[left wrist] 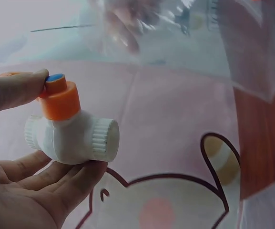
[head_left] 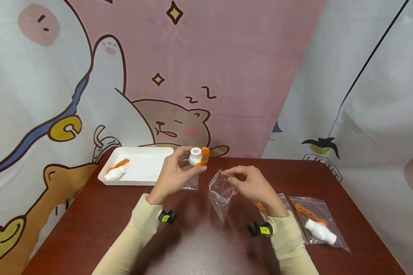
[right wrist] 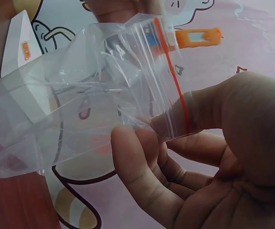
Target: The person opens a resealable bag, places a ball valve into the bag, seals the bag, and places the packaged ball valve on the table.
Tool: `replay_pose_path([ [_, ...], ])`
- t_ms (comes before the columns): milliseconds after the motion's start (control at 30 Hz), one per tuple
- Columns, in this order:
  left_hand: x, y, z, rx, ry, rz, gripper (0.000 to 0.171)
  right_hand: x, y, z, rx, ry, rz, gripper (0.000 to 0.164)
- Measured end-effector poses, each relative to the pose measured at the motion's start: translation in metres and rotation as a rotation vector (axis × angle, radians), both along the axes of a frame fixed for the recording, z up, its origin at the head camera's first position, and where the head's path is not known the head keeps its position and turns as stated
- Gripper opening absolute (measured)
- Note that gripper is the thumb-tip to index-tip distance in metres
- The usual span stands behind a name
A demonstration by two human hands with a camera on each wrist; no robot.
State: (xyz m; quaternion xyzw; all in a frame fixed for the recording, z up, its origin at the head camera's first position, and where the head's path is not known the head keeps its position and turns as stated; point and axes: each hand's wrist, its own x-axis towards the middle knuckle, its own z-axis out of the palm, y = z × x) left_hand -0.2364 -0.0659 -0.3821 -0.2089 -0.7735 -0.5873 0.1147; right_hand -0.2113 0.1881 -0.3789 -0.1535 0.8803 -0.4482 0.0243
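My left hand holds a white plastic ball valve up above the table, thumb on its orange handle and fingers under the body. A blue dot tops the handle's hub, and the ribbed ends show in the left wrist view. To the right, my right hand pinches a clear zip bag near its mouth. In the right wrist view, the bag's zip strip has a red line, and the thumb tip shows through the plastic. The bag hangs with a corner downward, with nothing seen inside it.
A white tray at the back left holds another white valve with an orange handle. Behind my left hand lies a clear bag. At the right, two bags lie on the table, one showing a white fitting and orange handle.
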Motion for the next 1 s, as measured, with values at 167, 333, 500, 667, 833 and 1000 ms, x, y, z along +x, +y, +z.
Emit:
replay_pose_path([
  [167, 0.01, 0.007, 0.008, 0.021, -0.005, -0.04, 0.053, -0.001, -0.002, 0.0, -0.001, -0.005, -0.002, 0.024],
  [333, 0.017, 0.013, 0.013, 0.04, -0.005, -0.097, 0.052, 0.0, -0.001, 0.0, 0.005, -0.001, 0.007, 0.025],
  [500, 0.025, 0.019, 0.014, 0.053, 0.001, -0.144, 0.053, -0.001, -0.001, -0.001, 0.001, -0.012, 0.015, 0.025],
  [667, 0.032, 0.025, 0.013, 0.03, 0.059, -0.189, 0.054, -0.001, -0.002, -0.001, -0.007, -0.021, 0.024, 0.024],
  [833, 0.037, 0.03, 0.012, 0.024, 0.078, -0.24, 0.055, -0.001, -0.004, -0.002, -0.024, -0.027, 0.037, 0.02],
  [1000, 0.041, 0.035, 0.011, 0.002, 0.1, -0.271, 0.055, -0.001, -0.006, -0.004, -0.052, -0.042, 0.032, 0.019],
])
